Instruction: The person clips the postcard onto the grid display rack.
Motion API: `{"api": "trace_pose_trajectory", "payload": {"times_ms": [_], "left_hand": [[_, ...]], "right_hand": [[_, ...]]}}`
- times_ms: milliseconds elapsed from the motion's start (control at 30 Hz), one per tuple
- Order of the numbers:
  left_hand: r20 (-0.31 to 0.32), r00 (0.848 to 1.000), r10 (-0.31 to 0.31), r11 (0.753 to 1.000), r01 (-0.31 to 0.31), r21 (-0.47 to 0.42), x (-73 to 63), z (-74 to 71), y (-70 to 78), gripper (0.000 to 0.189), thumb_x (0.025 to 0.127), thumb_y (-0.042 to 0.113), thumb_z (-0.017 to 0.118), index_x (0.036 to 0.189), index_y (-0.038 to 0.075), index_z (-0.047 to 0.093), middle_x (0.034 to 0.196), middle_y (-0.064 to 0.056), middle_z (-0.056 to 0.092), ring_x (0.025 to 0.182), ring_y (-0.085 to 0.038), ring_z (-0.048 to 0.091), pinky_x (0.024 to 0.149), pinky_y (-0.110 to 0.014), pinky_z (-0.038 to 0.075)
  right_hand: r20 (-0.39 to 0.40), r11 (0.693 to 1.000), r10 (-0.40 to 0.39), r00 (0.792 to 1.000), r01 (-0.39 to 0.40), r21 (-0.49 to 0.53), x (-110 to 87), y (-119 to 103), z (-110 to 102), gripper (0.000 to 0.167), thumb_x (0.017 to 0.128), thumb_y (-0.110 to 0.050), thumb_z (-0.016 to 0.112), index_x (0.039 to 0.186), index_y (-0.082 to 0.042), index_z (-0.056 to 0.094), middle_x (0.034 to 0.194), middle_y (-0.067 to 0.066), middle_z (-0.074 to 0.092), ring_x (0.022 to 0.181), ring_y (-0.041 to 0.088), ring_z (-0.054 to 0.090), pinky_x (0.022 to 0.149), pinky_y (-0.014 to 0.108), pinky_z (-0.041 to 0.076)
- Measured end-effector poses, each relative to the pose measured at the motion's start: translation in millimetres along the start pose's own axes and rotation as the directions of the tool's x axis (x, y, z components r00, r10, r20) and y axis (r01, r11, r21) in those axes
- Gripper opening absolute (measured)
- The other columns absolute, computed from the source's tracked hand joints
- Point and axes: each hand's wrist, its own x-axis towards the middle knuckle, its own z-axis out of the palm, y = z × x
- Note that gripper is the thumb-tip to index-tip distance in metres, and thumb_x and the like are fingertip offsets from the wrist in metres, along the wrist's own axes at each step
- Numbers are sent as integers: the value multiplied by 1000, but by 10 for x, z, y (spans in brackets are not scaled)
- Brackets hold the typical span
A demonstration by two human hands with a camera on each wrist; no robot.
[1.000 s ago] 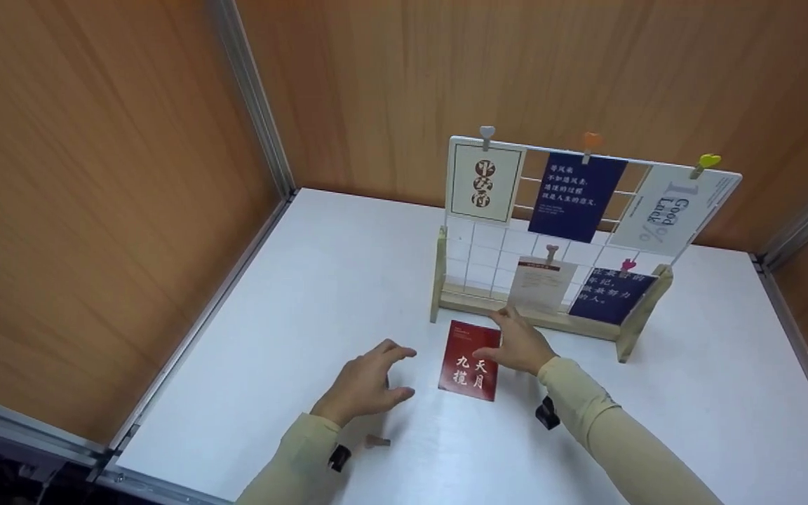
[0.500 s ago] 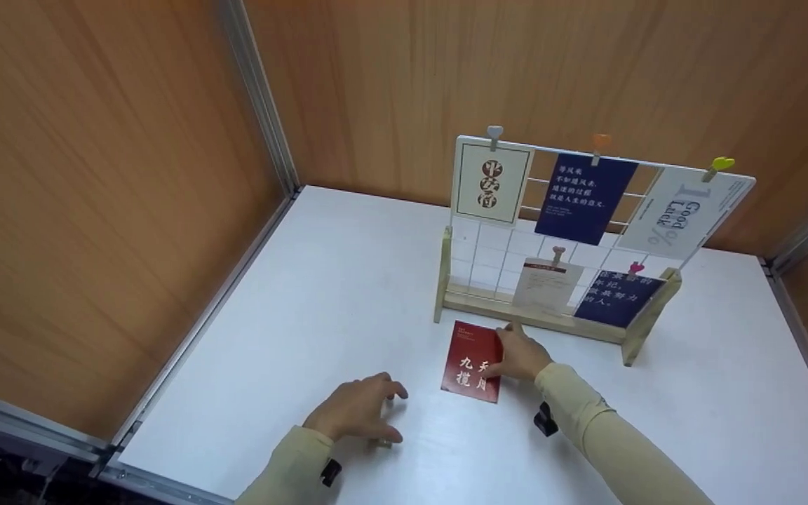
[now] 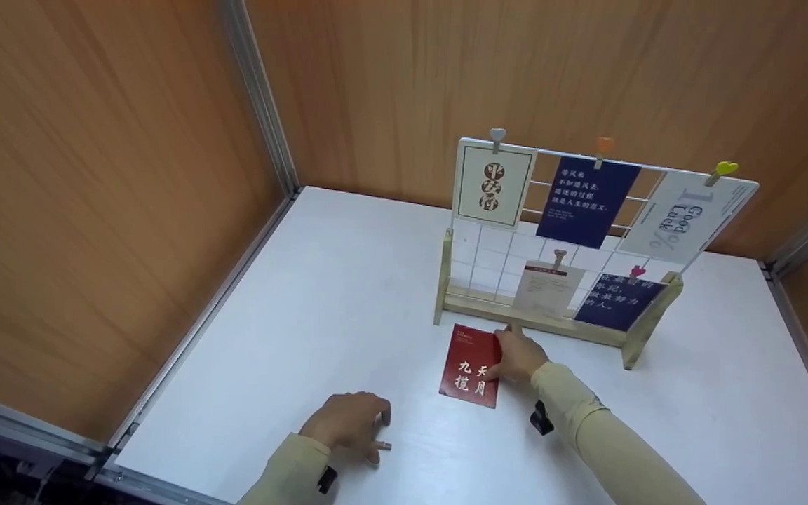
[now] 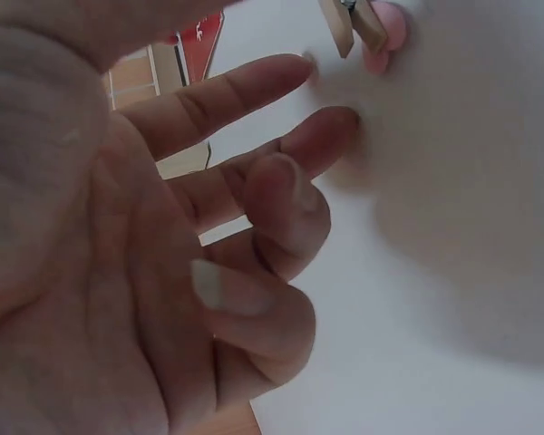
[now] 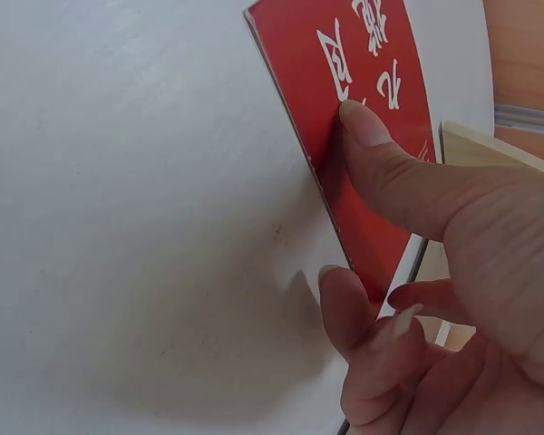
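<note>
A red card (image 3: pixel 466 365) with white characters lies on the white table in front of the wire rack. My right hand (image 3: pixel 517 354) grips its right edge, with the thumb (image 5: pixel 394 168) on its printed face and the fingertips at the card's edge near one corner. My left hand (image 3: pixel 348 424) hovers low over a small wooden clothespin (image 3: pixel 384 445), its fingers bent around it without visibly pinching it. In the left wrist view the clothespin (image 4: pixel 367 25) shows a pink ornament and sits beyond the fingertips.
Behind the red card stands a white wire rack (image 3: pixel 492 254) on a wooden base (image 3: pixel 530 319). Clothespins hold several cards on it, among them a navy card (image 3: pixel 586 203) and a white card (image 3: pixel 677 214). Wooden panels (image 3: pixel 390 84) enclose the table (image 3: pixel 320 294).
My left hand has moved back and down towards the clothespin, its fingers bending more. My right hand has come down onto the card's right edge. The card has hardly shifted.
</note>
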Motion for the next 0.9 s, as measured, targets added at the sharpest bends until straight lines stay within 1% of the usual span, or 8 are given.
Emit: {"api": "trace_pose_trajectory", "payload": {"times_ms": [167, 233, 333, 467, 633, 733, 900], "left_hand": [[-12, 999, 33, 999, -33, -9, -23, 24, -25, 38, 62, 22, 93, 90, 20, 69, 75, 10, 56, 68, -12, 51, 68, -37, 47], [-19, 999, 34, 999, -34, -12, -25, 38, -31, 34, 62, 21, 93, 86, 19, 69, 73, 11, 56, 67, -12, 51, 66, -36, 47], [-27, 999, 19, 1000, -19, -3, -18, 48, -32, 31, 63, 22, 93, 83, 19, 69, 70, 11, 55, 66, -12, 52, 67, -37, 48], [-38, 999, 6, 1000, -7, -6, -3, 51, -27, 27, 63, 21, 92, 79, 19, 69, 69, 11, 56, 66, -12, 52, 67, -38, 48], [-47, 999, 6, 999, -7, -31, -11, 59, 8, 23, 66, 18, 90, 76, 19, 69, 69, 11, 56, 66, -12, 52, 66, -38, 47], [-60, 998, 18, 999, -20, -33, -17, 62, 36, 19, 68, 15, 88, 73, 18, 70, 66, 11, 56, 63, -12, 52, 64, -37, 47], [-96, 994, 61, 998, -63, -20, -1, 49, 49, 15, 75, 17, 85, 71, 17, 70, 62, 11, 55, 58, -10, 52, 60, -32, 47]], "right_hand": [[-1, 999, 37, 999, -37, 10, 17, 1, -6, 85, 68, -29, 93, 133, 5, 52, 124, 16, 45, 106, 33, 57, 96, 52, 46], [1, 998, 51, 999, -51, 21, 16, 5, -9, 83, 68, -26, 93, 134, 5, 51, 123, 16, 45, 105, 32, 56, 95, 53, 46], [0, 998, 58, 998, -58, 30, 21, 6, -16, 83, 69, -26, 93, 133, 4, 50, 121, 14, 44, 103, 32, 55, 94, 53, 46], [-17, 999, 34, 999, -33, 28, 33, 5, -26, 84, 68, -28, 93, 132, 3, 49, 120, 14, 45, 103, 33, 55, 95, 52, 46], [-22, 999, 14, 1000, -14, 41, 25, 6, -19, 85, 67, -24, 93, 133, 0, 46, 120, 15, 47, 104, 33, 55, 96, 54, 45], [-30, 1000, 6, 1000, -6, 26, 11, -6, -9, 89, 68, -22, 93, 138, -2, 43, 125, 17, 44, 106, 35, 55, 97, 55, 45], [-59, 1000, -16, 998, 15, -20, -8, -36, -19, 86, 71, -23, 91, 141, -1, 45, 130, 20, 40, 107, 37, 56, 97, 54, 45]]}}
